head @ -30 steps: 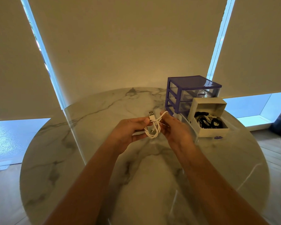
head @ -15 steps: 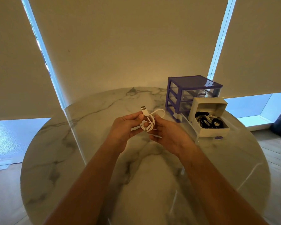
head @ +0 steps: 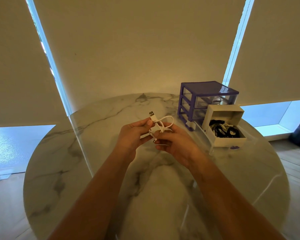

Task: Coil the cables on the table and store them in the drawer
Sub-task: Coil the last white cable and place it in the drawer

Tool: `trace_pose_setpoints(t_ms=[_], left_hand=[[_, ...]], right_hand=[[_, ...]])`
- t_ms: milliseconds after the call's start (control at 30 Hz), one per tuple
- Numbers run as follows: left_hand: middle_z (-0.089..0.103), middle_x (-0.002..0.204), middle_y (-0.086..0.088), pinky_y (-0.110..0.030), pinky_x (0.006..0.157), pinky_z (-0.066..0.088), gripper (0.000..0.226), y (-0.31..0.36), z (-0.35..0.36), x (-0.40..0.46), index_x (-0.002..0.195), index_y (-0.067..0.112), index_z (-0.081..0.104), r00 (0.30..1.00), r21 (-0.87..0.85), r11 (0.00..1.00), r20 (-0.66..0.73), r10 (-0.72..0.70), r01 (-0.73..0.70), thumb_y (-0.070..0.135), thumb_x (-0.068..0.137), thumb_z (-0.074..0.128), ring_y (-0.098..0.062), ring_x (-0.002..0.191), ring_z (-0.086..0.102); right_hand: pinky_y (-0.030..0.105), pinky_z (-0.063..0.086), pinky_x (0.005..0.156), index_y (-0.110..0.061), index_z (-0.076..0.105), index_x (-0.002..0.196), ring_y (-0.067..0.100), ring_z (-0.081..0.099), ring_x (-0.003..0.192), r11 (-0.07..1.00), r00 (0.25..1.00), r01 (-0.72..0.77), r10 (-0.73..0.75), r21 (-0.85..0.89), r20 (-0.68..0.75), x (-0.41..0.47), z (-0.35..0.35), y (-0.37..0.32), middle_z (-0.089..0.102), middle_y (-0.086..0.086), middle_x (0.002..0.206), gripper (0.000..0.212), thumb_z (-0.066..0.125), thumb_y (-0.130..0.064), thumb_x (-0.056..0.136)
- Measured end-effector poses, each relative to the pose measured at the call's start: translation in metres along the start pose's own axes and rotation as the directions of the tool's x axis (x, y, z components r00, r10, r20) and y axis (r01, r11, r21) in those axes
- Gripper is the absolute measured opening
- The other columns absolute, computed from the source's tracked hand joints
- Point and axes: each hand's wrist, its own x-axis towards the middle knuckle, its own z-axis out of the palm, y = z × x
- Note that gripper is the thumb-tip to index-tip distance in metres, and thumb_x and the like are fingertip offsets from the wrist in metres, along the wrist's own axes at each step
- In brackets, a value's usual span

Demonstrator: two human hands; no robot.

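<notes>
Looping white cable [head: 163, 124] between both hands

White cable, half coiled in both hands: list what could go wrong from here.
1. The white cable sits in loose, uneven loops between the left hand and right hand; easing either grip could let it spring apart.
2. Its USB plug sticks out free above the left hand and may snag a loop.
3. The open drawer already holds cables, so a slack coil could tangle with them.
</notes>
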Motion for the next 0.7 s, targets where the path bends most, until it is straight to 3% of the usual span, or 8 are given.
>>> trace_pose_setpoints(t_ms=[200, 333, 500, 633, 700], left_hand=[[0.076, 0.093, -0.006, -0.024, 0.071, 0.058, 0.018, 0.002, -0.003, 0.002, 0.105, 0.009, 0.071, 0.996, -0.051, 0.998, -0.080, 0.036, -0.040, 0.009, 0.088, 0.064, -0.015, 0.087, 0.072], [0.075, 0.087, -0.002, -0.022, 0.065, 0.058, 0.012, 0.009, -0.012, 0.004, 0.098, 0.011, 0.071, 0.984, -0.116, 0.991, -0.168, 0.051, -0.071, 0.007, 0.089, 0.064, -0.008, 0.078, 0.071], [0.075, 0.091, -0.002, -0.024, 0.070, 0.059, 0.020, 0.014, -0.019, 0.007, 0.108, 0.010, 0.070, 0.967, -0.113, 0.985, -0.236, 0.100, -0.130, 0.010, 0.089, 0.065, -0.009, 0.084, 0.071], [0.073, 0.092, -0.002, -0.021, 0.068, 0.057, 0.020, 0.011, -0.018, 0.007, 0.110, 0.012, 0.069, 0.973, -0.057, 0.989, -0.198, 0.120, -0.134, 0.011, 0.091, 0.062, -0.008, 0.082, 0.070], [0.072, 0.095, -0.003, -0.022, 0.069, 0.057, 0.019, 0.011, -0.019, 0.009, 0.110, 0.011, 0.067, 0.989, -0.033, 0.996, -0.126, 0.075, -0.080, 0.011, 0.094, 0.058, -0.010, 0.086, 0.069]], right_hand=[[0.029, 0.054, 0.061, -0.015, 0.057, 0.116, 0.020, 0.062, 0.071, 0.993, 0.992, -0.118, 0.118, -0.024, 0.031, 0.000, 0.004, 0.000, 0.065, 0.012, 0.089, 0.047, 0.065, 0.012, 0.078], [0.025, 0.050, 0.054, -0.013, 0.056, 0.124, 0.019, 0.060, 0.069, 0.958, 0.989, -0.128, 0.141, -0.257, 0.032, -0.001, 0.002, 0.001, 0.064, 0.014, 0.084, 0.054, 0.066, 0.011, 0.077], [0.024, 0.049, 0.059, -0.025, 0.071, 0.101, 0.014, 0.056, 0.066, 0.825, 0.993, -0.068, 0.112, -0.561, 0.046, -0.004, 0.001, -0.005, 0.061, 0.009, 0.078, 0.036, 0.065, 0.003, 0.078], [0.016, 0.042, 0.047, -0.025, 0.071, 0.096, 0.009, 0.050, 0.057, 0.777, 0.992, -0.049, 0.112, -0.628, 0.061, -0.008, 0.003, -0.006, 0.057, 0.005, 0.073, 0.034, 0.060, 0.002, 0.081], [0.016, 0.043, 0.049, -0.026, 0.069, 0.097, 0.008, 0.051, 0.058, 0.779, 0.985, -0.064, 0.149, -0.624, 0.085, -0.010, 0.003, -0.006, 0.058, 0.003, 0.076, 0.032, 0.057, 0.001, 0.084]])
